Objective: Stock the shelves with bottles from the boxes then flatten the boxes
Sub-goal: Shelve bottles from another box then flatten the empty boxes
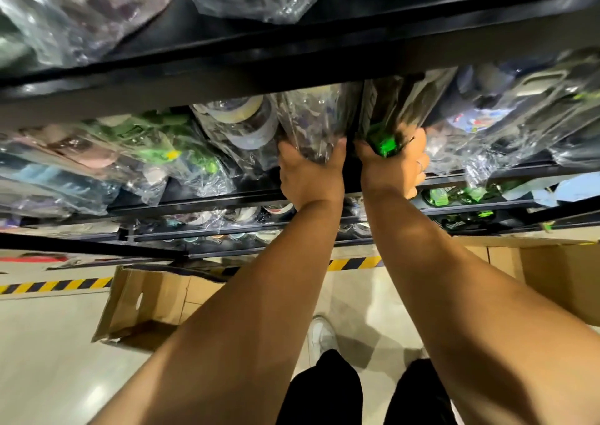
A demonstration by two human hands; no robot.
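Note:
Both arms reach up to a black metal shelf (292, 64). My left hand (310, 177) grips the bottom end of a dark bottle in a clear plastic bag (315, 122). Just to its right, my right hand (394, 171) grips the end of a dark bottle with a green part (384, 138), also bagged. Both bottles lie on the shelf among other bagged bottles (237, 125). Two open cardboard boxes stand on the floor below: one at the left (149, 298), one at the right (558, 278).
Lower shelf levels (227, 229) hold more bottles seen from above. Yellow-black hazard tape (55, 285) runs along the pale floor. My white shoe (321, 333) and black trousers (324, 392) are at the bottom, between the boxes.

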